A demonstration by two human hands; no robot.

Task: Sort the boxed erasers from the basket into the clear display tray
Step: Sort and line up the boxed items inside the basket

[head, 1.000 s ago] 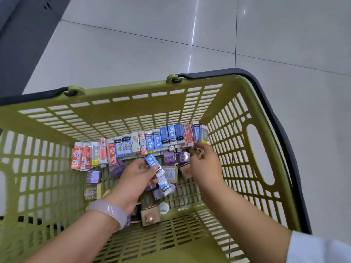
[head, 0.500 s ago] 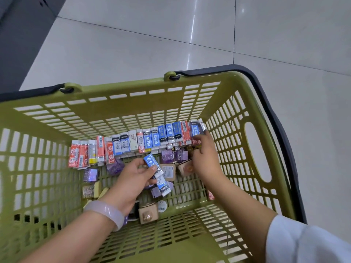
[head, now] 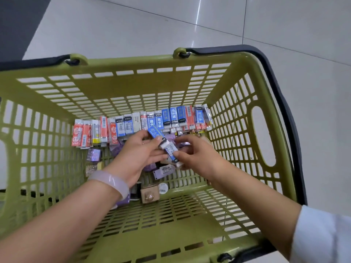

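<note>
A green slatted basket (head: 117,86) holds a row of boxed erasers (head: 142,123) in red, blue and white sleeves along its far wall. My left hand (head: 136,156) grips two blue-and-white boxed erasers (head: 164,146) stacked end to end above the basket floor. My right hand (head: 197,154) pinches the lower end of that same stack with thumb and fingers. Purple and tan eraser boxes lie loose under both hands, partly hidden. No clear display tray shows in view.
The basket stands on a pale tiled floor (head: 190,25). Black carry handles (head: 284,103) fold down over the rim on the right and far left. A dark surface (head: 17,19) fills the upper left corner. A tan box (head: 150,195) and a round barcode sticker (head: 163,188) lie mid-basket.
My right hand left the right end of the eraser row and came back left to pinch the blue erasers held by my left hand. The left hand rose slightly.
</note>
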